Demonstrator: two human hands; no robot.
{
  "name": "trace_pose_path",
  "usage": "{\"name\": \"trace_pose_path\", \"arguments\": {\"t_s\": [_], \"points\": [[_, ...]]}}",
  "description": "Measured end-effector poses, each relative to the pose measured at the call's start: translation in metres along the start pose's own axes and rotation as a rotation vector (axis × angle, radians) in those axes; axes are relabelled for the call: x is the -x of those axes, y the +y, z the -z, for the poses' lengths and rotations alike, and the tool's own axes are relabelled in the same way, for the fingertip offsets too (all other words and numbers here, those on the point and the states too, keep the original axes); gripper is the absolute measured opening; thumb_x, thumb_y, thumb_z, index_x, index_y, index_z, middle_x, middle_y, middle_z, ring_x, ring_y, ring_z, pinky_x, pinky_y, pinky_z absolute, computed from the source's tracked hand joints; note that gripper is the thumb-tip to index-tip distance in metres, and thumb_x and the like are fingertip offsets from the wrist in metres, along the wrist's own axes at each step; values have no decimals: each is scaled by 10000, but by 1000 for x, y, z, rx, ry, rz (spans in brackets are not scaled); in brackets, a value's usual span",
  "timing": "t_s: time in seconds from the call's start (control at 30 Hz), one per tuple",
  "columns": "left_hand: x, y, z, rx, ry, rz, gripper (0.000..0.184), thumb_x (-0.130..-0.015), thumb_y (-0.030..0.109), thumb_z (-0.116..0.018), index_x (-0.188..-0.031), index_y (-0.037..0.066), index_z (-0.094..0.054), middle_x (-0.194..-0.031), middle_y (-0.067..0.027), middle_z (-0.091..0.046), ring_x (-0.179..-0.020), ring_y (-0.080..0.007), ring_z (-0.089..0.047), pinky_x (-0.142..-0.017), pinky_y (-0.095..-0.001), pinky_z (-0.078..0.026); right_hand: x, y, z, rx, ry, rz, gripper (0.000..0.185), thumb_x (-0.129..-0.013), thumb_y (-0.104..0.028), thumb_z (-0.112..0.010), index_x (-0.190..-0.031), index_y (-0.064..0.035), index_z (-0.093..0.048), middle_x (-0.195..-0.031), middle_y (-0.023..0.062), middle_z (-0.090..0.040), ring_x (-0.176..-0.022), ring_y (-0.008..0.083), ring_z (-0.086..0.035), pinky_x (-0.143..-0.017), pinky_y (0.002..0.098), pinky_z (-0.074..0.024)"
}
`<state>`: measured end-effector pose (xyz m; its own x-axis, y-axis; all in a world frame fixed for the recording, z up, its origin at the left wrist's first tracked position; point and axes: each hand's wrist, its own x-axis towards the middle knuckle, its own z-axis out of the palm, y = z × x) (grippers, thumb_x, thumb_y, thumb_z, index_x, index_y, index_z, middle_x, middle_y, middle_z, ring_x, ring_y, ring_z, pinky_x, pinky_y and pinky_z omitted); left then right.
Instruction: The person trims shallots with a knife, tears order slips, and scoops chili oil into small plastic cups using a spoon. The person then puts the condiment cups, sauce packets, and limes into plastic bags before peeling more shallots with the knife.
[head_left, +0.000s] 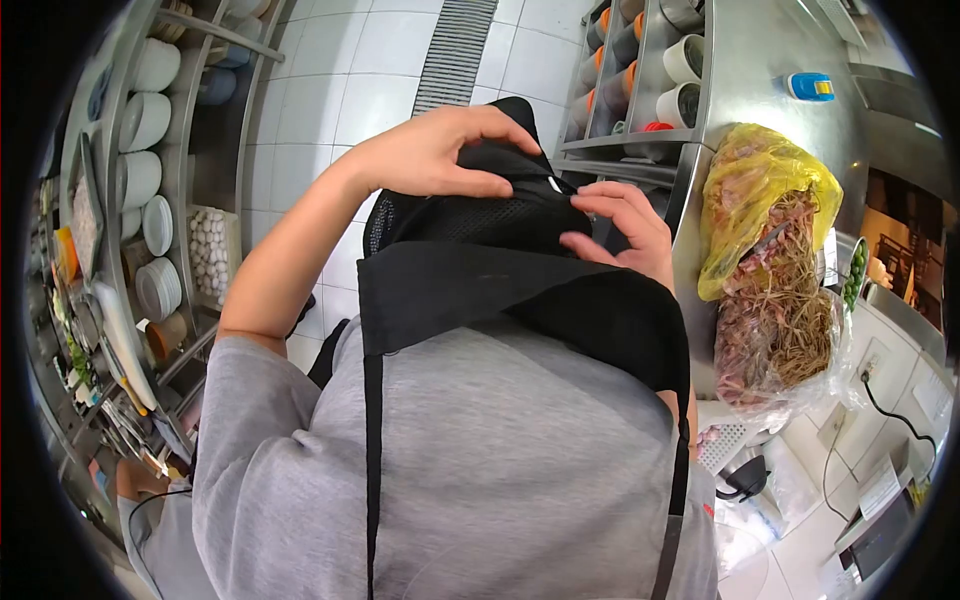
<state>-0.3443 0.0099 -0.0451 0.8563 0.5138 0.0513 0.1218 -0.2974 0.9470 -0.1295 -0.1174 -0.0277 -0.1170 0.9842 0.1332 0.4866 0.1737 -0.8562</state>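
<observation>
A black item with mesh panels that looks like a cap (490,222) is in front of my chest, just past the top edge of my black apron (440,285). My left hand (440,152) curls over its left side, the thumb and fingers gripping the dark fabric. At its right edge, my right hand (632,228) has its fingers bent, fingertips at the fabric beside a small white mark. The folds and my fingers hide part of the item's shape.
On the steel counter (765,45) at right lie a yellow plastic bag (745,160), a clear bag of meat and dried stalks (775,310), and a blue-capped container (810,87). Shelves at left hold white bowls (147,122) and eggs (209,250). A floor drain (455,55) runs ahead.
</observation>
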Motion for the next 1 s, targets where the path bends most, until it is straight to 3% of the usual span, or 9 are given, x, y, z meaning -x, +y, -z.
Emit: {"name": "trace_pose_path", "arguments": {"t_s": [0.1, 0.2, 0.33, 0.47, 0.57, 0.63, 0.73, 0.8, 1.0], "points": [[-12, -5, -8, -164, -88, -238, 267, -751, 216, -645, -944, 36, -611, -933, -92, -589, -799, -230, -573, -682, -299, -462, 6, 13, -4, 216, 48, 21, 286, -603, -63, -731, -858, -53, -601, -876, 74, -558, -811, 237, -541, -716, 316, -449], [-19, -3, -9, -146, -262, -96, 244, -776, 200, -616, -961, 43, -603, -975, -88, -580, -834, -245, -566, -680, -306, -461, 8, 7, -2, 261, 17, 12, 280, -618, -60, -720, -869, -57, -597, -876, 75, -556, -817, 237, -538, -704, 316, -456], [-26, 1, -15, -444, -95, -282, 193, -786, 176, -589, -930, 47, -600, -871, -80, -586, -794, -257, -573, -661, -344, -472, 9, 24, -9, 238, 165, -46, 191, -672, -50, -661, -845, -43, -579, -912, 112, -561, -812, 270, -563, -689, 335, -472], [-32, 2, -14, -559, -181, -356, 160, -742, 124, -618, -882, 52, -592, -906, -72, -596, -817, -256, -580, -701, -336, -480, 10, 29, -24, 374, 315, -23, 143, -681, -37, -627, -812, -35, -570, -854, 109, -581, -767, 264, -589, -644, 333, -499], [-36, 7, -17, -616, -181, -254, 122, -773, 131, -590, -848, 39, -562, -876, -81, -593, -790, -257, -580, -669, -340, -472, 11, 30, -29, 482, 390, 53, 139, -682, -29, -613, -815, -28, -573, -809, 105, -587, -707, 264, -595, -598, 325, -504], [-42, 13, -17, -225, -223, 182, 131, -801, 136, -559, -833, 13, -532, -822, -99, -583, -750, -274, -570, -626, -339, -454, 10, 30, -28, 502, 409, 47, 142, -683, -24, -608, -821, -21, -573, -795, 112, -591, -690, 268, -597, -589, 312, -503], [-51, 7, -14, -258, -286, 242, 139, -815, 133, -536, -827, -4, -516, -770, -118, -568, -726, -278, -555, -618, -330, -439, 4, 34, -23, 201, 304, -221, 124, -726, -20, -595, -843, 10, -565, -761, 109, -610, -664, 217, -618, -588, 279, -499], [-52, 3, -13, -249, -298, 218, 130, -809, 129, -536, -830, 1, -520, -771, -118, -564, -723, -268, -549, -629, -327, -437, 0, 39, -13, -576, 423, -566, 91, -778, -28, -572, -852, 26, -569, -740, 93, -624, -683, 152, -626, -593, 260, -495], [-59, 3, -14, -230, -384, 43, 211, -788, 206, -568, -809, -4, -562, -841, -124, -577, -761, -247, -561, -669, -323, -441, 23, 39, -15, -204, 349, -353, 162, -697, -41, -688, -834, -6, -608, -769, 62, -587, -660, 123, -580, -599, 236, -476]]}}
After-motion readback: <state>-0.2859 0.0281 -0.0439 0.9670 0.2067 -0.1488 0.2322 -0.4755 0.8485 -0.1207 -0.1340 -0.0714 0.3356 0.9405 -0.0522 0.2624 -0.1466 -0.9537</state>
